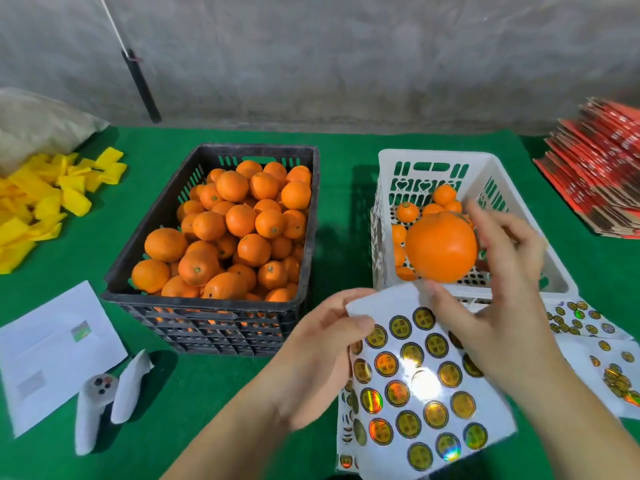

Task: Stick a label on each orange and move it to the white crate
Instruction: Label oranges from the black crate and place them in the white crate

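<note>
Orange (440, 247) in right hand (495, 292) — above white crate (388, 216) near rim.

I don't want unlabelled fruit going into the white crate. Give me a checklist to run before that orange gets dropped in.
1. Orange held: ok, the right hand grips it with thumb below and fingers behind.
2. Label on this orange: cannot tell, none shows on the side facing the camera.
3. Orange over the white crate: ok, it hangs above the crate's near half.
4. Room in the crate: ok, only a few oranges lie on its floor.
5. Sticker sheet ready: ok, the left hand pinches its left edge and many round gold labels remain.
6. Supply in the black crate: ok, it is heaped with oranges.
</note>
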`<state>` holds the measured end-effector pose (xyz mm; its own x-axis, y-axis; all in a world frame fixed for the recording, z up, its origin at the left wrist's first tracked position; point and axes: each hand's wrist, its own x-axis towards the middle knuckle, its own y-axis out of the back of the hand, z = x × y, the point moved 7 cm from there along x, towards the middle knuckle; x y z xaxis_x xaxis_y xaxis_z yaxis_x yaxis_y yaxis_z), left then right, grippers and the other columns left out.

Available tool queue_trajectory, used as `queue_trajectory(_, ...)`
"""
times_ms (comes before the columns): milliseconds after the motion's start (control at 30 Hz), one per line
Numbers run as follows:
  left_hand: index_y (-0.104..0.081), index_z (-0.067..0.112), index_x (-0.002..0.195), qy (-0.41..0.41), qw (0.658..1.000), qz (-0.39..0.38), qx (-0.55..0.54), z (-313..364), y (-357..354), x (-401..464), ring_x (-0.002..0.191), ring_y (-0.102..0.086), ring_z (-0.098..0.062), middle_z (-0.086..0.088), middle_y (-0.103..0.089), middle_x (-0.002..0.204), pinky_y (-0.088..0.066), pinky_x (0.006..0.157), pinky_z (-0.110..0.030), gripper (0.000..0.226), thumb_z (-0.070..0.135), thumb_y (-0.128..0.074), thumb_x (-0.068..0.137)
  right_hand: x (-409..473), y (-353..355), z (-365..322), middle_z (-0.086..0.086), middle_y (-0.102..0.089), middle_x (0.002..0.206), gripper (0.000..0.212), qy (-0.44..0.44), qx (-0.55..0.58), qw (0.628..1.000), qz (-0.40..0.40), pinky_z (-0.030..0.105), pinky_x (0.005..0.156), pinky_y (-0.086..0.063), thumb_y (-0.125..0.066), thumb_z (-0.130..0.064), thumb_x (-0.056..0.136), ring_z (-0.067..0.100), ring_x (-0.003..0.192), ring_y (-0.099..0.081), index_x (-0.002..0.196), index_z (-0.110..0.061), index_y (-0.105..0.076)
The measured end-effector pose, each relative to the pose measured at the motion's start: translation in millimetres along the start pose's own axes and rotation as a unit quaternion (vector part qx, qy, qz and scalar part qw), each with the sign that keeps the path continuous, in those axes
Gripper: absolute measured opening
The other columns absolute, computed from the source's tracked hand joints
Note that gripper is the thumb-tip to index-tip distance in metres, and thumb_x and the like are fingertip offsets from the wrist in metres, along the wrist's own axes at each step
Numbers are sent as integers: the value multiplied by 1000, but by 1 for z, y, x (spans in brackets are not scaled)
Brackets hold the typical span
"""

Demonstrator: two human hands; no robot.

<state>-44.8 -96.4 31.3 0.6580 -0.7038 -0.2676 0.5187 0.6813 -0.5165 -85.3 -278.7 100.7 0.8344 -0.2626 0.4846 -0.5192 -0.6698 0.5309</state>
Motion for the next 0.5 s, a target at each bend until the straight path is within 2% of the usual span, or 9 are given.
queue_trajectory(67,-72,18,117,-44,989,35,136,10,13,2,110,-66,-41,-31,-67,119,-48,107,-62,27,20,-68,91,3,0,25,-7,-17,166,111,-116,-1,992,-47,33,121,-23,-74,-65,83,13,156,-17,165,-48,-1)
queue_trajectory(100,-72,21,111,-67,978,24,194,16,15,3,101,-68,-37,-30,-68,113,-52,99,-57,21,23,-70,90,-1,-9,32,-18,-18,168,109,-159,44,980,-108,33,119,-26,-70,-74,80,6,156,-20,162,-56,-2)
queue_trajectory(167,-70,23,106,-111,953,-5,281,30,18,7,87,-67,-30,-24,-71,101,-53,79,-44,13,24,-71,93,-20,-34,32,-26,-46,158,88,-200,181,931,-244,22,108,-46,-69,-74,80,-1,144,-46,157,-55,-33)
queue_trajectory(200,-69,23,106,-123,944,-13,306,36,20,10,82,-66,-27,-20,-73,96,-52,72,-37,11,22,-71,95,-30,-43,31,-18,-63,144,72,-214,239,903,-286,21,98,-55,-73,-62,83,5,131,-62,149,-48,-51)
queue_trajectory(300,-67,23,118,-140,922,-39,359,58,32,27,88,-70,-15,1,-75,101,-54,72,-24,17,25,-68,101,-38,-53,38,-1,-80,116,39,-243,277,893,-258,31,77,-62,-76,-45,88,16,98,-77,126,-39,-73)
queue_trajectory(333,-65,23,125,-168,893,-31,415,68,42,39,99,-70,-12,6,-73,112,-55,79,-25,25,31,-66,102,-37,-52,42,3,-80,115,34,-256,292,896,-217,35,77,-64,-78,-44,90,21,97,-79,123,-37,-75)
queue_trajectory(400,-61,25,137,-246,748,99,609,96,77,72,125,-60,-15,7,-65,134,-48,103,-34,36,34,-62,102,-37,-45,53,7,-80,117,36,-282,333,889,-141,38,78,-65,-78,-40,86,29,101,-79,122,-34,-76)
queue_trajectory(467,-47,25,151,-190,605,257,729,120,122,103,145,-40,-28,-3,-50,155,-29,120,-44,51,21,-56,102,-39,-42,56,6,-79,119,39,-289,343,887,-111,36,81,-65,-76,-41,84,28,105,-78,122,-33,-76)
queue_trajectory(500,-34,25,159,-114,579,285,755,121,147,119,151,-30,-35,-8,-38,163,-22,123,-49,62,19,-56,101,-40,-41,57,7,-79,120,39,-293,350,884,-102,37,82,-65,-76,-40,84,29,106,-77,122,-32,-76)
